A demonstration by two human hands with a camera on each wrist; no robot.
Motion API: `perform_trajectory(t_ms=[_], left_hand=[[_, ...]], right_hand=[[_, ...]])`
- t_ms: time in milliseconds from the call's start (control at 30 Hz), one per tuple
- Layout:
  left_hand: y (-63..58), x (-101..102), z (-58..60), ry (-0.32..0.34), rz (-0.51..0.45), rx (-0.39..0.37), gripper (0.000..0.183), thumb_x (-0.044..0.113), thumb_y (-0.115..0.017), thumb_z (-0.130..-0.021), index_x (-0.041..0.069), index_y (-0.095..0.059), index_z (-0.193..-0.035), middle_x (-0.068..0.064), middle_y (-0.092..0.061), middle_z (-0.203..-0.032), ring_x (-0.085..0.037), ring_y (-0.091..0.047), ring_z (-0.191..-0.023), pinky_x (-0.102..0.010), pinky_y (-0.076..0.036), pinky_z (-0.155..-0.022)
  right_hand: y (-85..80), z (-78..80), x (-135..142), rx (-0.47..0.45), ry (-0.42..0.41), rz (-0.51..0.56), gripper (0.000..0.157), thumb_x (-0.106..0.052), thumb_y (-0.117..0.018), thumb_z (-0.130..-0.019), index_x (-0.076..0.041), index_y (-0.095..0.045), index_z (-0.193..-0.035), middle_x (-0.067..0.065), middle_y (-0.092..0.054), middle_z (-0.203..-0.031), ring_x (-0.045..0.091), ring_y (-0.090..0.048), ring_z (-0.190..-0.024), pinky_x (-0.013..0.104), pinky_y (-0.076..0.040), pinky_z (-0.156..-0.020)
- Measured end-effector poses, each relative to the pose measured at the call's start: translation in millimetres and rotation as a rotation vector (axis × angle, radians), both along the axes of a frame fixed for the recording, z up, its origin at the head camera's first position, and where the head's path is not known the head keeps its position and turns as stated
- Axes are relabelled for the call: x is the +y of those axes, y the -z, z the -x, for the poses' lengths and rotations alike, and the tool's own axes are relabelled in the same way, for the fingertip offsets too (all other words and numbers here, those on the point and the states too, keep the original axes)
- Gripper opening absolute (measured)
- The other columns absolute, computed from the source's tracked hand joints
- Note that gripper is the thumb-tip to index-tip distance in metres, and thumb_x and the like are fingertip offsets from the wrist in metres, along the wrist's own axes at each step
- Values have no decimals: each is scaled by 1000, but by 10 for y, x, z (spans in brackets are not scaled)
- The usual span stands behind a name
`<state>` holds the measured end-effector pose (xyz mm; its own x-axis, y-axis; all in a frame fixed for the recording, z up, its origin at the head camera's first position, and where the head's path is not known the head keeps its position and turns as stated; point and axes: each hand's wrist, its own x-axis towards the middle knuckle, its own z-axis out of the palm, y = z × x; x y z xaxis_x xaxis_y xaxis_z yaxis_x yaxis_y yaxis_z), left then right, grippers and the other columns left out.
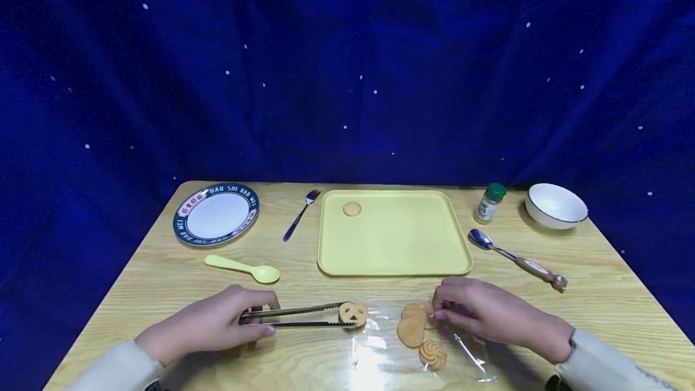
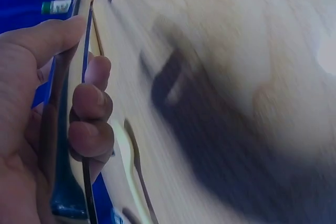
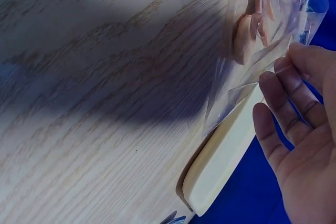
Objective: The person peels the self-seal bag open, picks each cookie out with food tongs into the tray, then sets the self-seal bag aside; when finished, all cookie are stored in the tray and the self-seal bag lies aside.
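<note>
My left hand [image 1: 225, 321] grips a pair of metal tongs [image 1: 298, 311], thumb on one arm and fingers round the other. Between the tongs' serrated tips sits a cookie with a jack-o'-lantern face [image 1: 353, 314]. Thumb and fingertips of my right hand [image 3: 302, 98] pinch the edge of a clear plastic bag [image 3: 236, 80]. In the head view that bag lies on the table with several cookies in it, among them a plain round cookie [image 1: 411, 332] and a swirl cookie [image 1: 432, 355]. My right fingers [image 1: 442, 303] partly cover the cookies behind them.
A yellow tray [image 1: 402, 240] with one round cookie [image 1: 352, 209] lies beyond my hands. To its left are a fork [image 1: 301, 216], a plate [image 1: 217, 215] and a yellow spoon [image 1: 244, 268]. Rightward stand a green-capped jar [image 1: 489, 203], a metal spoon [image 1: 518, 260] and a bowl [image 1: 556, 206].
</note>
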<state>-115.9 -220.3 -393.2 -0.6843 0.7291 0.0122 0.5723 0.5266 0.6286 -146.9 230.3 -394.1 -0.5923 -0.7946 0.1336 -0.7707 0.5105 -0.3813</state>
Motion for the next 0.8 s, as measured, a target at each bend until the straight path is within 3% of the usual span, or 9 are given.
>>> perform_trajectory(t_ms=[200,367,600,800], left_hand=[[-58,-136,80,-66,-27,69,6,26,-63,-94,24,-60,-99,18,-45,-65,9,-38,-52,-14,-36,-47],[-146,-72,283,-191,13,117,8,27,-64,-94,22,-60,-98,14,-52,-65,4,-41,-50,-18,-39,-46],[-208,378,707,-344,88,171,16,28,-63,-94,15,-60,-105,9,-47,-62,-3,-39,-49,-23,-34,-48],[-128,868,1059,-422,141,109,20,30,-60,-95,15,-58,-108,5,-41,-59,-9,-35,-49,-27,-32,-48]], right_hand=[[-11,-2,4,1,-6,5,8,-23,-62,-95,-29,-61,-91,-22,-55,-89,-10,-49,-77,17,-47,-66],[-4,-4,11,3,-1,2,7,-24,-62,-95,-29,-61,-91,-22,-55,-89,-10,-49,-77,17,-47,-66],[13,12,2,10,-5,-1,7,-23,-62,-95,-29,-61,-90,-22,-54,-88,-10,-47,-75,14,-45,-64],[25,18,-13,-15,-5,-19,8,-24,-62,-95,-30,-60,-90,-23,-53,-88,-10,-46,-74,13,-43,-64]])
